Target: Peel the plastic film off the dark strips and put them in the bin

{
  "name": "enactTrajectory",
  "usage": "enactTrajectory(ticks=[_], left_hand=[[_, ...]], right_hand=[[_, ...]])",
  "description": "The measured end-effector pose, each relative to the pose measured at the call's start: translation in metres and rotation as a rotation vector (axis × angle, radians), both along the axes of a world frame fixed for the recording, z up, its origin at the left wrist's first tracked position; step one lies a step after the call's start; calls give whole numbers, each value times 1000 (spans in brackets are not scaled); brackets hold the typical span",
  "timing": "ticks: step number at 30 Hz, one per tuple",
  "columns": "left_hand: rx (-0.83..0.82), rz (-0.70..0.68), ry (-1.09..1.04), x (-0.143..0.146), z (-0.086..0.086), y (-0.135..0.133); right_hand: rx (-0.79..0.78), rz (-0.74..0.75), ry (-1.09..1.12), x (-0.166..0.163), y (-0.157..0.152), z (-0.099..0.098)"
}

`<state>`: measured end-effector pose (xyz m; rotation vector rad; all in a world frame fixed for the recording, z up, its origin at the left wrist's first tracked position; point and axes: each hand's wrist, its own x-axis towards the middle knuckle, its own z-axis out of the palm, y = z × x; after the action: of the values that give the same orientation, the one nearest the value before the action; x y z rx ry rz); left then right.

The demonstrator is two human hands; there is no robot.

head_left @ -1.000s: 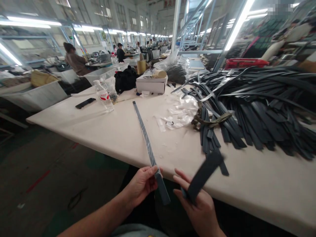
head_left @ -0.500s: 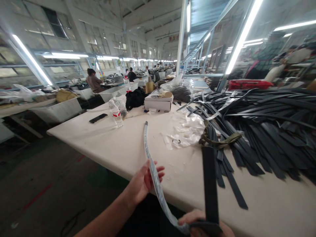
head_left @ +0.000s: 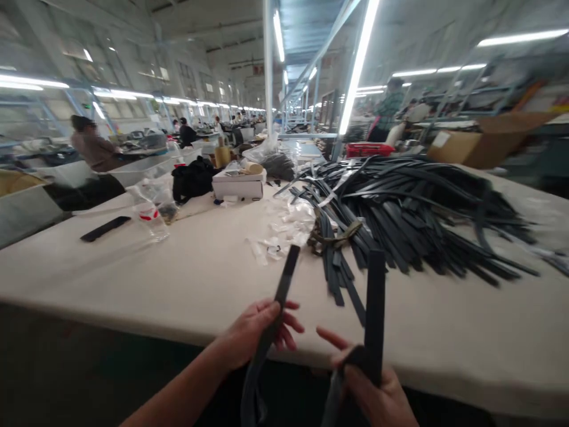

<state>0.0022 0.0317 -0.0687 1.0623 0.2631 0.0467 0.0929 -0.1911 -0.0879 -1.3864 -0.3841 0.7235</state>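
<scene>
My left hand [head_left: 264,329] pinches a dark strip [head_left: 288,276] between thumb and fingers; its end points up and away over the table's near edge. Lower down, the strip hangs in a curve below that edge. In my right hand [head_left: 371,376] is another dark flat length [head_left: 376,296], standing upright, with a folded part under the thumb and the index finger stretched out. Whether both lengths are one strip is hidden below the frame. Beyond my right hand, a big heap of black strips [head_left: 400,207] covers the table's right side, with a dark cloth tie [head_left: 333,237] around one bundle.
On the pale table [head_left: 200,279] are a black phone-like object [head_left: 105,228], a clear bottle [head_left: 152,222], a black cloth bundle [head_left: 193,178], a white box [head_left: 237,185] and crumpled clear plastic [head_left: 284,225]. Behind are a red crate [head_left: 368,149], a cardboard box [head_left: 462,145] and other people.
The view has swung right. The strip at my left hand showed a pale, shiny face before and now shows dark. My right hand has risen, still holding its dark length.
</scene>
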Motion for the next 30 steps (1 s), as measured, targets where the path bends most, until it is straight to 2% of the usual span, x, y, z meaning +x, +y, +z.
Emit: enactTrajectory(ticks=[3,7,9,13,16,19,21,26,28,30], left_hand=[[60,-295,70,-8,-12,-51],[173,-516,98,-8,-13,-77],[251,-497,59,-4,-12,-81],[308,-282,-48,8,-18,-93],[337,-258,33,13,-27,-106],[444,-329,102,9,-31,-116],[524,-422,98,4,-32,-122],[732,-647,38,-6,-40,-135],[752,-691,50,-6,-46,-137],[704,-697,69,-4,-54,-135]], right_hand=[[74,-131,73,16,-5,8],[166,-152,90,21,-14,13],[108,-186,-7,18,-16,12],[26,-225,-125,9,-18,11],[-48,-195,-305,2,-25,15],[-142,-179,-462,-1,-39,19],[-147,-218,-448,0,-50,20],[-157,-485,-330,9,-84,22],[-172,-573,-301,12,-99,22],[-183,-683,-293,15,-118,22]])
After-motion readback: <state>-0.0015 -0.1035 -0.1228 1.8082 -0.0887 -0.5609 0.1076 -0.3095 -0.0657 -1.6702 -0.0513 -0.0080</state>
